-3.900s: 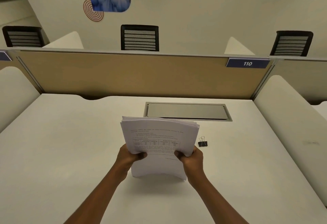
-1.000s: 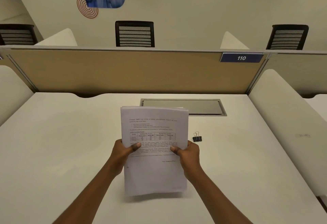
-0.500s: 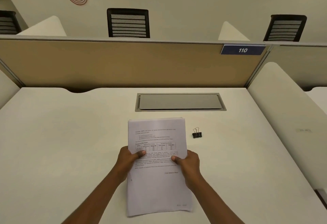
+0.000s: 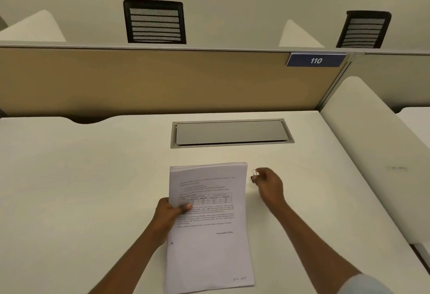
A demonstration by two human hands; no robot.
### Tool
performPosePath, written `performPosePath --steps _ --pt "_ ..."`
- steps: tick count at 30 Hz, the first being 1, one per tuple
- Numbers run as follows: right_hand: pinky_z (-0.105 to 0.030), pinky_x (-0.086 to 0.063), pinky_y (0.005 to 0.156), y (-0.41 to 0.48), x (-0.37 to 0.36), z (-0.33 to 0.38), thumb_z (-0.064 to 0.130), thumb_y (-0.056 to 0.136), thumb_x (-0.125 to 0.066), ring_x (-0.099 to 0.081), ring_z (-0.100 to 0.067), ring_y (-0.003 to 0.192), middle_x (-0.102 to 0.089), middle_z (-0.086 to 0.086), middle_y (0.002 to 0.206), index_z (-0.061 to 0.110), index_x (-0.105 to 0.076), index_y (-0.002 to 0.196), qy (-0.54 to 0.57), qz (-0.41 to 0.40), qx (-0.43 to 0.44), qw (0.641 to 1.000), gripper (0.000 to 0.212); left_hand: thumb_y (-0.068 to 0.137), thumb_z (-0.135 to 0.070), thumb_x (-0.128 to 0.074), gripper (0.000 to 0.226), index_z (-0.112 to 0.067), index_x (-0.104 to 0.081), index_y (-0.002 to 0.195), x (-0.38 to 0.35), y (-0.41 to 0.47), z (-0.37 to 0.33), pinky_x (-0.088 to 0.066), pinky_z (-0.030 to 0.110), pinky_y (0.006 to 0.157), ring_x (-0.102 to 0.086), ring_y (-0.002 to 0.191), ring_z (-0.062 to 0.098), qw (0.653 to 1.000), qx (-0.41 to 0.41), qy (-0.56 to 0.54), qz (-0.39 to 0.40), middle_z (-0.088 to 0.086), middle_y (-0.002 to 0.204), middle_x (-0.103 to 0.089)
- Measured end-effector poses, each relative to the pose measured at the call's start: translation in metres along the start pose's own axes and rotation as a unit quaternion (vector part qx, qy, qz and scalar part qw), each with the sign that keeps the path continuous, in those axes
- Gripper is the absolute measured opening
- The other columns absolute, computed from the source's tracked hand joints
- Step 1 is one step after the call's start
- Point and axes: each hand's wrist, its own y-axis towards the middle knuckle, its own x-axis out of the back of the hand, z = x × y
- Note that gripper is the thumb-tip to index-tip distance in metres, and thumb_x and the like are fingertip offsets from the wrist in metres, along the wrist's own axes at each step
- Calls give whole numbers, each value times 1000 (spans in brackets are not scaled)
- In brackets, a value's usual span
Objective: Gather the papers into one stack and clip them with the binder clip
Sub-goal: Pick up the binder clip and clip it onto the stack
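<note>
One squared-up stack of printed white papers [image 4: 209, 242] lies flat on the white desk [image 4: 93, 189], in front of me at the centre. My left hand [image 4: 171, 215] grips the stack's left edge, thumb on the top sheet. Just right of the stack's top right corner, my right hand [image 4: 270, 183] has its fingertips closed on the small black binder clip [image 4: 254, 175]. Only the clip's wire handles and a bit of black body show past my fingers.
A grey metal cable-tray lid [image 4: 231, 133] is set into the desk behind the papers. A tan partition [image 4: 151, 79] with a "110" label [image 4: 315, 60] closes the far side. White side dividers [image 4: 372, 145] stand to the right. Black chairs [image 4: 154, 22] stand beyond the partition.
The stack went from upright in both hands to lying flat on the desk. My right hand let go of the papers, moved up and right, and closed on the binder clip.
</note>
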Motion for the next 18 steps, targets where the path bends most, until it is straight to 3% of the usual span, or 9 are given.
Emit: performPosePath --steps 4,7,9,11,18 --pt "-38 -41 93 41 3 -2 8 85 -62 -41 -31 121 -53 -10 124 14 -52 128 -204 60 62 975 45 62 -12 -79 44 0 -68 103 0 5 2 -60 45 76 -72 88 37 1000 5 -3 4 18 99 -75" --pt "-38 -47 84 55 3 0 9 82 -65 -47 -29 115 -58 -6 116 15 -59 114 -307 125 83 940 33 63 -11 -79 41 -1 -69 101 0 6 3 -61 41 71 -73 87 36 1000 2 -9 8 17 98 -75" --pt "-36 -51 76 59 3 2 4 79 -64 -57 -26 101 -64 -4 100 17 -62 89 -314 135 74 937 16 65 -8 -79 36 -3 -69 99 0 8 3 -61 38 67 -73 85 35 1000 0 -10 12 15 95 -76" --pt "-35 -53 71 63 4 5 3 79 -64 -60 -23 90 -65 -4 92 18 -61 76 -325 143 82 931 15 69 -4 -79 31 -4 -69 98 0 9 2 -61 37 66 -74 84 34 1000 -1 -12 12 14 94 -76" --pt "-28 -36 64 61 7 15 1 84 -57 -52 -21 76 -59 -1 79 5 -60 77 -266 169 97 944 9 64 -15 -80 46 -1 -68 106 1 9 3 -59 48 81 -72 92 37 1000 7 0 18 15 102 -75"
